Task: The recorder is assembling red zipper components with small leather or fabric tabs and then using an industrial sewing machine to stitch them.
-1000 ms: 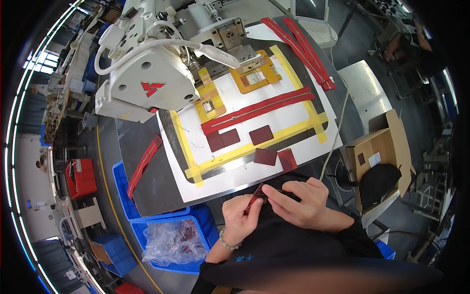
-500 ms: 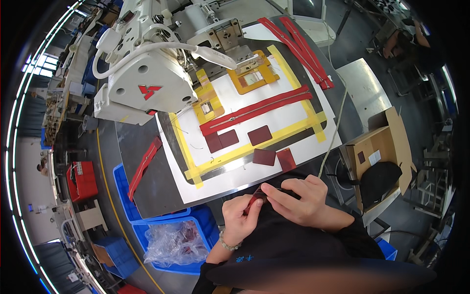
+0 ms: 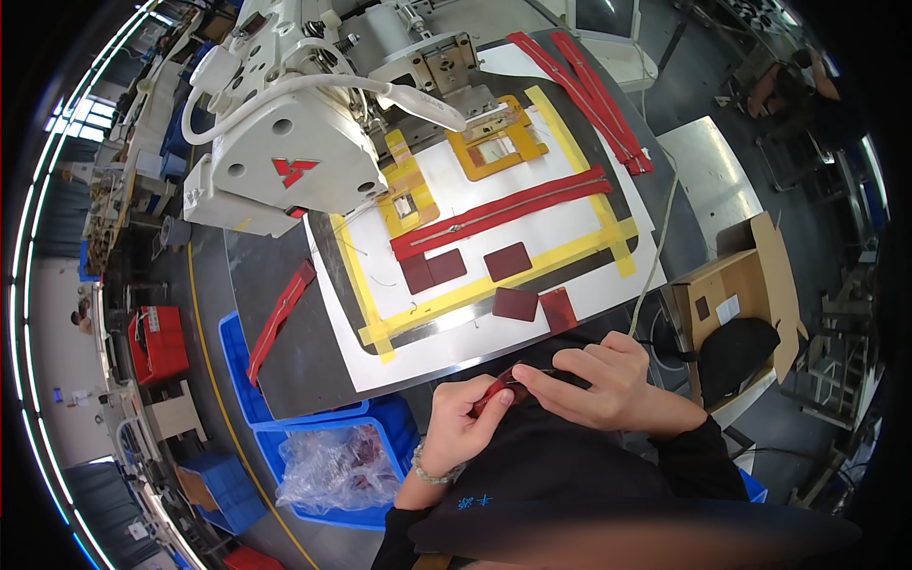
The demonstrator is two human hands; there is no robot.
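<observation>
Lower centre of frame: we note the left hand (image 3: 460, 423) closed on a small, dark-red, flat piece (image 3: 493, 390), the right hand (image 3: 600, 387) pinching a slim dark object (image 3: 567, 377), kind unclear, just beside it. Mid-frame, a maroon rectangular patch (image 3: 507, 262) lies near a long red fabric zipper (image 3: 501, 215).

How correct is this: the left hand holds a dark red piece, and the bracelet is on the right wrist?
The wrist is wrong: the head view shows the bracelet on the left one. The left hand does hold a dark red piece.
</observation>
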